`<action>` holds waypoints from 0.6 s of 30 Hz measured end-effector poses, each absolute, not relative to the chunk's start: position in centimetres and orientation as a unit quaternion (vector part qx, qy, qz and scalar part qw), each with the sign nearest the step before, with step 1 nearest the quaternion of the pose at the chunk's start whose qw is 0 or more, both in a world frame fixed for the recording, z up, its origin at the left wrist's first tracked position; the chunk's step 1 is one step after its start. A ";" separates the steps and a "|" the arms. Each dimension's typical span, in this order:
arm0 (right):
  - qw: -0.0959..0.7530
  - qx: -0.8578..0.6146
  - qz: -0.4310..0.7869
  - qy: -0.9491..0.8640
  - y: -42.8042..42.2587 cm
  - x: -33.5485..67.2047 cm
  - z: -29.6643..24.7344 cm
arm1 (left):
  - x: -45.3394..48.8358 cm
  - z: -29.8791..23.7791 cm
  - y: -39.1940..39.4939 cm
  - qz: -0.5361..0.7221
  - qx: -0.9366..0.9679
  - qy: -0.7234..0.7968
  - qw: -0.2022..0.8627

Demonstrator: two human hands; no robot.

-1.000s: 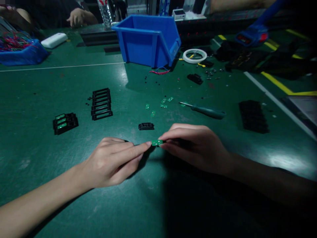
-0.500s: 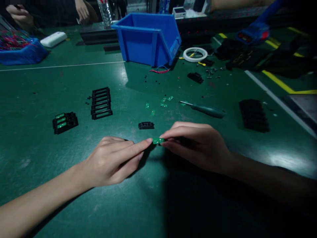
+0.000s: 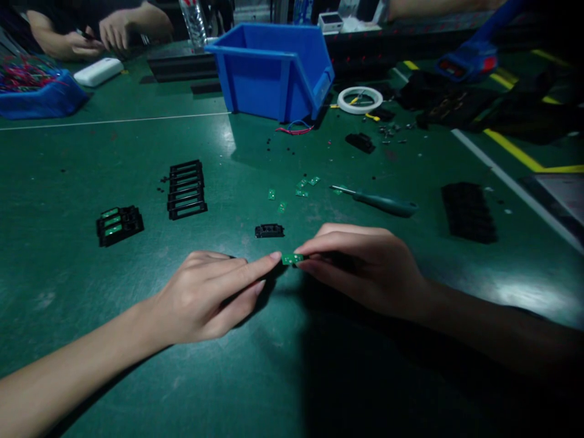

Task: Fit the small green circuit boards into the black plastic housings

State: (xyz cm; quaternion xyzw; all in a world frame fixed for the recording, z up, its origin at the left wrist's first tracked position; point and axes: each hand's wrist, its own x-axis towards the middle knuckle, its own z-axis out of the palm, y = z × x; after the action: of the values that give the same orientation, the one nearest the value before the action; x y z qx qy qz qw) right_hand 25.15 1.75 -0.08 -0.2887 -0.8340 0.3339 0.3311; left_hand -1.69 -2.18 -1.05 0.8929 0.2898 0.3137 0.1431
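Observation:
My left hand (image 3: 214, 298) and my right hand (image 3: 365, 267) meet low over the green mat, fingers pinched together on a small green circuit board (image 3: 291, 258) held between their tips. A dark part seems to sit under my right fingers, but I cannot make it out. Just beyond lies one black plastic housing (image 3: 269, 230). Several loose green boards (image 3: 298, 188) are scattered farther back. A row of empty black frames (image 3: 186, 190) and a small group of frames with green boards in them (image 3: 119, 225) lie to the left.
A teal-handled screwdriver (image 3: 381, 202) lies right of the boards, a black block (image 3: 468, 212) beyond it. A blue bin (image 3: 274, 70), a tape ring (image 3: 359, 99) and a low blue tray of wires (image 3: 39, 91) stand at the back. Another person's hands (image 3: 98, 33) work at the far left.
My hands and the pinched board have barely moved. The other person's hands at the far left have shifted and now rest together on the table.

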 end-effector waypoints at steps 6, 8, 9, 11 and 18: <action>0.332 -0.291 0.333 -0.834 1.7 25.1 0.0 | -1.8 -1.0 -2.2 0.300 0.894 0.293 0.156; 0.331 -0.289 0.331 -0.835 1.8 25.1 0.0 | -1.8 -1.0 -2.2 0.296 0.894 0.291 0.170; 0.332 -0.287 0.331 -0.835 1.8 25.2 0.0 | -1.8 -1.0 -2.2 0.296 0.893 0.290 0.177; 0.333 -0.284 0.333 -0.835 1.8 25.2 0.0 | -1.7 -1.0 -2.2 0.295 0.891 0.288 0.190; 0.350 -0.286 0.334 -0.827 1.7 25.2 0.1 | -1.7 -0.9 -2.2 0.289 0.884 0.283 0.236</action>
State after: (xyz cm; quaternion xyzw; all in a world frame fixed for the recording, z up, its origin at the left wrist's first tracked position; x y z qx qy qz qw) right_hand 25.21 1.69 0.11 -0.2858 -0.8274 0.3337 0.3498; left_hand -1.68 -2.21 -0.93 0.8836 0.2830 0.2892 0.2357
